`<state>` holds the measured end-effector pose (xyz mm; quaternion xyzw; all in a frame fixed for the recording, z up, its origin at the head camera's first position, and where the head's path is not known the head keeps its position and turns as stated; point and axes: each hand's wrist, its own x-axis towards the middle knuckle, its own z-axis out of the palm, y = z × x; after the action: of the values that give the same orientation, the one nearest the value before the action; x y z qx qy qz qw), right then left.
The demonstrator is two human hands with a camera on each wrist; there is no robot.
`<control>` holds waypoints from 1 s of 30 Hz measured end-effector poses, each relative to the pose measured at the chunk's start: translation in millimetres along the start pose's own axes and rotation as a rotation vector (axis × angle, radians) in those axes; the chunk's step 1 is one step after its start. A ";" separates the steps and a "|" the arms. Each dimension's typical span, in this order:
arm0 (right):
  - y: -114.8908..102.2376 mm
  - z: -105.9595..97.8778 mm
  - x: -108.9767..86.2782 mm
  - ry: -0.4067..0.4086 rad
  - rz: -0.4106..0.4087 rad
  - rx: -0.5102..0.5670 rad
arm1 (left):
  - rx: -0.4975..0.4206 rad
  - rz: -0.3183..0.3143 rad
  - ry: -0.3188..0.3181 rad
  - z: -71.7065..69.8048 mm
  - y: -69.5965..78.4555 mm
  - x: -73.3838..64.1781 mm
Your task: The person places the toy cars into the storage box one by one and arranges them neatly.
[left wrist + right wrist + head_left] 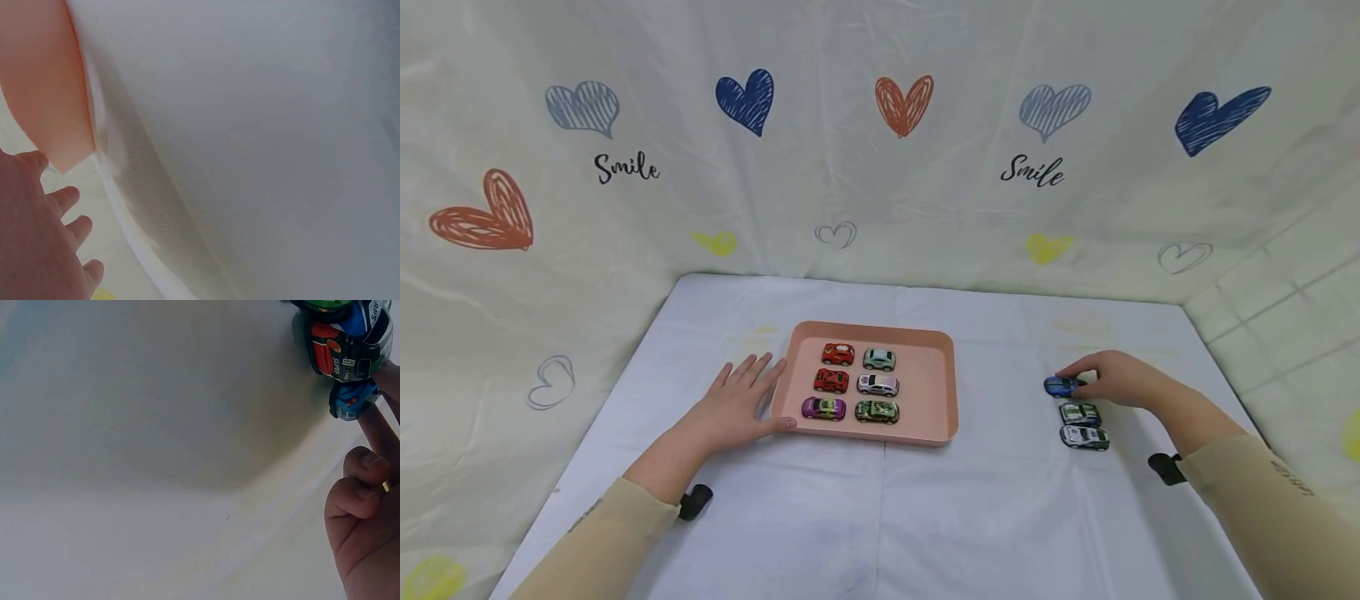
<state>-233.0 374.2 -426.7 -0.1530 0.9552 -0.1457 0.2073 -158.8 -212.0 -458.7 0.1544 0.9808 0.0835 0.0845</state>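
Observation:
My right hand (1116, 381) pinches a small blue toy car (1057, 386) between thumb and finger, at the right of the table. Just nearer to me stand a green-and-white toy car (1080, 414) and a white toy car (1084, 437). In the right wrist view the blue car (351, 400) shows at the fingers, with the others beyond it. With fingers spread, my left hand (726, 414) touches the left edge of a pink tray (922, 383). The left wrist view shows the tray's side (47, 94) beside those fingers. Several toy cars stand on the tray in two columns.
Red cars (831, 381), a purple car (823, 408) and a green car (877, 412) are among those in the tray. A white cloth (985, 500) covers the table. Behind rises a pale curtain (955, 208) printed with hearts.

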 end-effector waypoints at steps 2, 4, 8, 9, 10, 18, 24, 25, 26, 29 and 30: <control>-0.5 -0.6 -0.2 0.013 -0.001 0.001 | 0.003 -0.001 -0.001 -0.2 0.1 -0.2; -1.9 -1.2 -0.3 0.027 -0.003 0.005 | 0.005 -0.002 0.001 -0.3 -0.1 -0.5; -7.8 -4.0 -1.1 0.052 -0.012 0.020 | -0.004 0.000 0.003 -0.5 -0.4 -0.7; -9.4 -4.8 -1.2 0.055 -0.016 0.024 | -0.002 0.001 0.005 -0.4 -0.6 -0.7; -11.1 -5.6 -1.3 0.056 -0.018 0.028 | -0.001 0.001 0.004 -0.3 -0.7 -0.6; -27.4 -10.8 -0.2 0.061 -0.009 0.077 | -0.003 0.006 0.008 -0.9 -1.3 0.0; -40.5 -14.0 5.6 0.074 -0.017 0.086 | -0.004 0.007 0.006 0.8 -1.1 0.0; -43.2 -14.4 7.2 0.079 -0.021 0.082 | -0.004 0.007 0.006 0.9 -0.9 -0.1; -46.2 -14.8 9.1 0.083 -0.023 0.077 | -0.003 0.008 0.008 0.9 -0.6 -0.3; -56.9 -15.0 16.2 0.095 -0.028 0.071 | -0.005 0.007 0.009 0.4 0.1 -0.9; -60.7 -14.9 18.9 0.097 -0.029 0.073 | -0.007 0.007 0.008 0.2 0.2 -1.1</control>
<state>-241.9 315.4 -399.7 -0.1518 0.9559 -0.1906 0.1642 -157.6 -212.2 -458.8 0.1571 0.9803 0.0878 0.0810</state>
